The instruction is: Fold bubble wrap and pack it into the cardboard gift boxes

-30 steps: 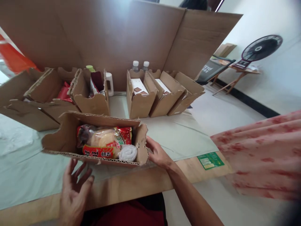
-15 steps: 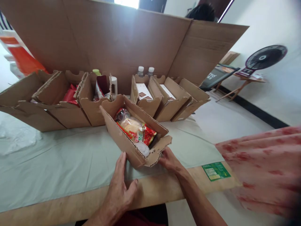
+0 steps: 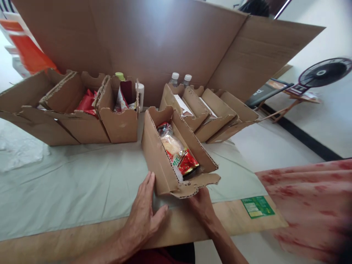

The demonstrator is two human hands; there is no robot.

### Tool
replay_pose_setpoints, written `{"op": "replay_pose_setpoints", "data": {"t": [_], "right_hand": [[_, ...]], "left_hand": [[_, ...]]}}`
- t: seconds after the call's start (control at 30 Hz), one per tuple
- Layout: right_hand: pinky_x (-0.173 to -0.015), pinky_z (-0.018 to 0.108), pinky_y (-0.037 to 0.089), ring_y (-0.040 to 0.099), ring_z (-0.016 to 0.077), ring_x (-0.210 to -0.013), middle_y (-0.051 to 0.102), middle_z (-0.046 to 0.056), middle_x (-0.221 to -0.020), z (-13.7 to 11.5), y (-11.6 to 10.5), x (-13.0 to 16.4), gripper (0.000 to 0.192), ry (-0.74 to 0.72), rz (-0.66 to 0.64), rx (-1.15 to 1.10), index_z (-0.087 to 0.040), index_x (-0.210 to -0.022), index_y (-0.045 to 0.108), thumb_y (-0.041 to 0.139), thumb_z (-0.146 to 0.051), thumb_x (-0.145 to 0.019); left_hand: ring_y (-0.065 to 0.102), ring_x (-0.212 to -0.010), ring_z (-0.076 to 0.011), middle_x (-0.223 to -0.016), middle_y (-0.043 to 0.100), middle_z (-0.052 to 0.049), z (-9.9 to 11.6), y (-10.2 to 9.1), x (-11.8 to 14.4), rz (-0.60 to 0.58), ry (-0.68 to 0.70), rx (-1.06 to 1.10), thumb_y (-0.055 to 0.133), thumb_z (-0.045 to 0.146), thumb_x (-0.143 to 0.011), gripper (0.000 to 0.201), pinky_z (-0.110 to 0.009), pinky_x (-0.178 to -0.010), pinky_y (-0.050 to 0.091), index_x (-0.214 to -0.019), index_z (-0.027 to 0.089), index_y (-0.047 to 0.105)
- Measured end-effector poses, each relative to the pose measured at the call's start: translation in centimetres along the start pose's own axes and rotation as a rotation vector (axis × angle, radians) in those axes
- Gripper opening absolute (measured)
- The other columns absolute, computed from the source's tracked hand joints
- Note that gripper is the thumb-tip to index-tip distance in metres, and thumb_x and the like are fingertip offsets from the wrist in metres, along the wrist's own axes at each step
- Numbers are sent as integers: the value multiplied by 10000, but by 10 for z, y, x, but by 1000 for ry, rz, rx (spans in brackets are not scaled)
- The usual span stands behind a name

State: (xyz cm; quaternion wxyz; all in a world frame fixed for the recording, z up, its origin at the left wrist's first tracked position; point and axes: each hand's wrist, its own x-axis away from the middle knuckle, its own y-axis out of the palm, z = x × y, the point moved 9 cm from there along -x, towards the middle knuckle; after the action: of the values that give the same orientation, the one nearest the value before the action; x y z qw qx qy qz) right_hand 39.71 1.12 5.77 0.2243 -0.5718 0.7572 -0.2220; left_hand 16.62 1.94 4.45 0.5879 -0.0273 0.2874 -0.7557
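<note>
A long open-topped cardboard box [image 3: 165, 165] stands on the cloth, angled, with its far end at the gap between two groups of similar boxes. Inside lies a clear and red food packet [image 3: 180, 152], with a bit of clear plastic near the front. My left hand [image 3: 145, 211] is beside the box's lower left side, fingers straight and thumb spread, fingertips at the cardboard. Under the torn front flap, my right hand [image 3: 202, 205] is at the near end of the box. The flap hides its fingers.
Cardboard boxes [image 3: 122, 126] on the left hold a red packet [image 3: 88, 102] and other goods. More boxes [image 3: 220, 126] stand right. Two clear bottles [image 3: 174, 79], a white container [image 3: 140, 96] and a tall cardboard panel [image 3: 165, 44] are behind. A green label [image 3: 257, 207] lies near the table edge.
The far end of the box has swung right, away from the left group and towards the gap. My right hand has moved from its right front corner to beneath the front flap.
</note>
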Motion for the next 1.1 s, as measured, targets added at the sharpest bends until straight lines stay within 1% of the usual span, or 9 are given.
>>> {"op": "replay_pose_setpoints", "data": {"t": [0.17, 0.27, 0.4, 0.53, 0.67, 0.77, 0.97, 1.03, 1.1], "right_hand": [[-672, 347, 555, 682, 245, -745, 769, 77, -846, -21, 8, -19, 345, -33, -7, 10, -212, -908, 730, 728, -552, -850], [-664, 337, 541, 644, 208, -693, 761, 62, -865, -36, 15, -53, 275, -86, 2, 16, -217, -962, 709, 703, -477, -872], [-781, 351, 569, 716, 218, -861, 786, 95, -1032, -41, 32, -88, 266, -147, -20, -11, -198, -1124, 702, 598, -344, -927], [-850, 360, 581, 733, 219, -941, 784, 108, -1069, -36, 41, -87, 227, -191, -33, -27, -190, -1089, 715, 584, -294, -935], [-979, 389, 570, 724, 229, -1067, 775, 112, -1138, -34, 45, -76, 189, -257, -57, -30, -202, -1049, 735, 587, -255, -945], [-1038, 427, 552, 714, 242, -1115, 777, 108, -1149, -34, 48, -76, 171, -293, -61, -5, -217, -1033, 743, 599, -222, -942], [-1052, 466, 550, 710, 254, -1126, 783, 114, -1164, -33, 51, -76, 181, -340, -68, 50, -223, -1040, 749, 590, -204, -956], [-1053, 474, 550, 709, 260, -1133, 784, 114, -1172, -34, 50, -74, 184, -357, -65, 64, -229, -1037, 753, 586, -209, -962], [-1048, 494, 552, 708, 274, -1134, 788, 116, -1173, -35, 49, -72, 182, -374, -56, 78, -236, -1018, 759, 586, -217, -964]], "left_hand": [[562, -1454, -350, -1597, 534, -205, -16, -13, -25, -37, -92, 53, 633, 364, -949, 748, -572, -1179, 500, -1628, 212, 360], [663, -1311, -313, -1478, 644, -179, -28, -32, -66, -37, -145, 24, 600, 407, -942, 635, -505, -1099, 552, -1534, 199, 500], [736, -947, -271, -1136, 773, -130, -44, -70, -117, 40, -250, -85, 557, 443, -910, 531, -451, -912, 591, -1361, 173, 637], [687, -771, -232, -920, 737, -76, -47, -91, -120, 129, -294, -95, 572, 502, -894, 600, -388, -753, 571, -1370, 136, 581], [718, -859, -227, -953, 748, -90, -42, -75, -112, 90, -260, -56, 552, 469, -877, 357, -337, -721, 556, -1079, 187, 633], [720, -915, -235, -991, 762, -93, -43, -60, -130, 36, -229, -73, 555, 433, -855, 264, -324, -716, 543, -957, 207, 646], [704, -957, -263, -1091, 761, -141, -65, -44, -169, -37, -170, -150, 519, 383, -878, 366, -402, -833, 576, -1127, 173, 685], [690, -1142, -307, -1236, 743, -173, -63, -37, -161, -97, -102, -179, 544, 352, -858, 432, -480, -991, 563, -1221, 168, 689], [608, -1349, -345, -1400, 694, -179, -54, -29, -137, -175, -8, -208, 599, 321, -821, 479, -559, -1171, 457, -1269, 183, 701]]}}
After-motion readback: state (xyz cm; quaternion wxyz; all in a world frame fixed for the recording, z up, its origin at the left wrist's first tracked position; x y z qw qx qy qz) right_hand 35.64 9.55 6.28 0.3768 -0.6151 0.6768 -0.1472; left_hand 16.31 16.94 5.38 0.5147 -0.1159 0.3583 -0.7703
